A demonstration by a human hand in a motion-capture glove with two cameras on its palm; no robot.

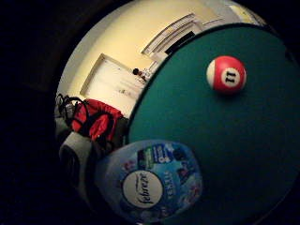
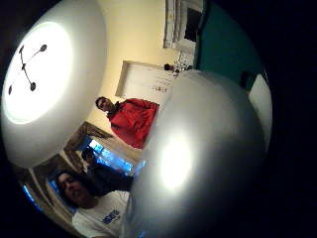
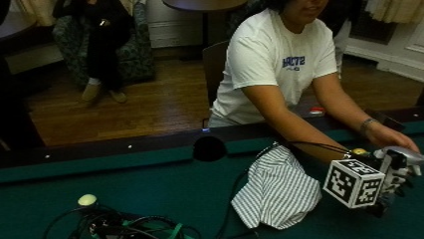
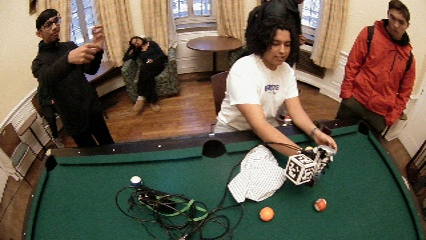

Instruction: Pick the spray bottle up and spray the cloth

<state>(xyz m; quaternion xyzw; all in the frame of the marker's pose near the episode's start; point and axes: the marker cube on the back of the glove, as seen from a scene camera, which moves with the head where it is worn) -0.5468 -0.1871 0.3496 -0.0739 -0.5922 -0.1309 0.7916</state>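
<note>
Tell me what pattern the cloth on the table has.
The cloth is white with thin dark stripes, clearest in the outside view.

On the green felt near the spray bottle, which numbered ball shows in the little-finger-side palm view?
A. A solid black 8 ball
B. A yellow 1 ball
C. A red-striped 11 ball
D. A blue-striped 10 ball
C. The ball on the green felt is white with a red band and reads 11, lying apart from the spray bottle.
</note>
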